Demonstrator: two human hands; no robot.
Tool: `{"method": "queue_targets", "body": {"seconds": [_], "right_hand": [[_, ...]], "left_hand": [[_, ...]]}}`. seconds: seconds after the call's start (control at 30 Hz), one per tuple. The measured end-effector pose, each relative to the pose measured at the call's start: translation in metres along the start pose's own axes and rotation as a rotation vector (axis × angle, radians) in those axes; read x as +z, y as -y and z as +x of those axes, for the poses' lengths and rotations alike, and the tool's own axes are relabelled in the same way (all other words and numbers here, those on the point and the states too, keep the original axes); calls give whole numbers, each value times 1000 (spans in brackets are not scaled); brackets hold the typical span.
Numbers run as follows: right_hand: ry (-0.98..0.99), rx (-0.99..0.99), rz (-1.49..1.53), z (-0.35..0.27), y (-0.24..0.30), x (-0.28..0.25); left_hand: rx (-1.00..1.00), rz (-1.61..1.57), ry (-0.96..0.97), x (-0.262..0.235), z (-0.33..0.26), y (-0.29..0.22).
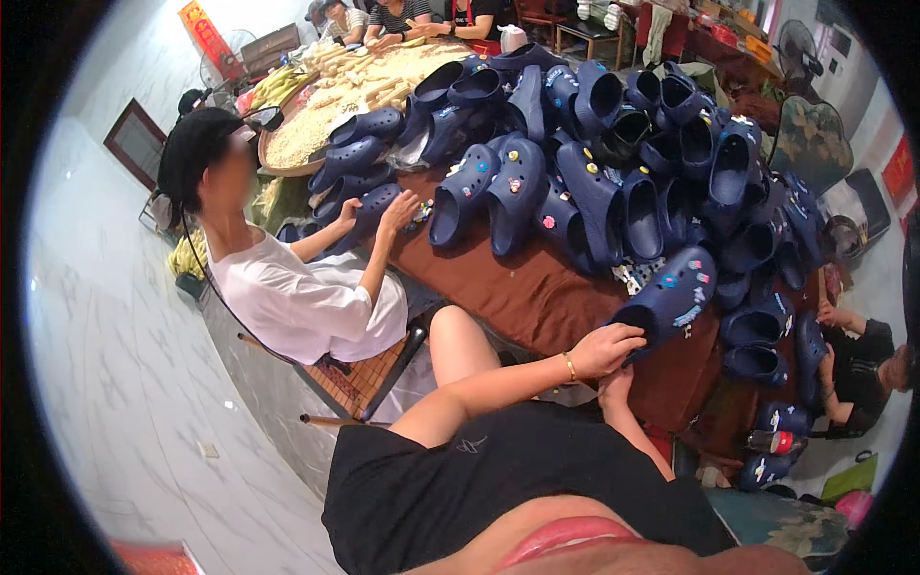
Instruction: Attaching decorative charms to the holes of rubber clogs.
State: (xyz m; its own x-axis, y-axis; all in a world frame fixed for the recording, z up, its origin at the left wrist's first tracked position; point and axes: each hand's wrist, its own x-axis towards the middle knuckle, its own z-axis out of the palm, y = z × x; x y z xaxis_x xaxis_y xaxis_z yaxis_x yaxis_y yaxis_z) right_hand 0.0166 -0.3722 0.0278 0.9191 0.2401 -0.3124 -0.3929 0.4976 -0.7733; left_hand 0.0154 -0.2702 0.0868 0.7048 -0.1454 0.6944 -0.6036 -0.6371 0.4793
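A navy blue foam clog point(678, 292) with small coloured charms on its holed upper is in front of me, heel toward me. My left hand point(610, 351), a gold bracelet at its wrist, has its fingers curled over the clog's heel end. Lower down, my right hand point(617, 382) grips the same end from below, and its fingertips are hidden behind the left hand and the shoe. Just beyond the clog lies a small patch of loose white and coloured charms point(634, 274). More decorated navy clogs point(517, 196) are heaped across the table.
A brown cloth point(508, 287) covers the table. At my left, a co-worker in a white shirt point(307, 297) handles a clog and charms. Another person point(858, 369) works at the right edge. Farther back, people sit by a broad tray point(297, 144) of pale kernels and cobs.
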Motion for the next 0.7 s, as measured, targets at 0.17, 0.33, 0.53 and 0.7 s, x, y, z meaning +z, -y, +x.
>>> {"method": "queue_targets", "body": {"seconds": [0.17,0.33,0.53,0.7], "right_hand": [[-162,97,62,27,-8,-33],[-323,170,122,38,-22,-50],[-231,77,135,39,-15,-46],[-263,83,5,41,-14,-36]], "left_hand": [[-303,120,-101,-15,-40,30],[-462,410,-77,-29,-103,82],[-404,468,15,-23,-103,95],[-437,526,44,-27,-98,92]]}}
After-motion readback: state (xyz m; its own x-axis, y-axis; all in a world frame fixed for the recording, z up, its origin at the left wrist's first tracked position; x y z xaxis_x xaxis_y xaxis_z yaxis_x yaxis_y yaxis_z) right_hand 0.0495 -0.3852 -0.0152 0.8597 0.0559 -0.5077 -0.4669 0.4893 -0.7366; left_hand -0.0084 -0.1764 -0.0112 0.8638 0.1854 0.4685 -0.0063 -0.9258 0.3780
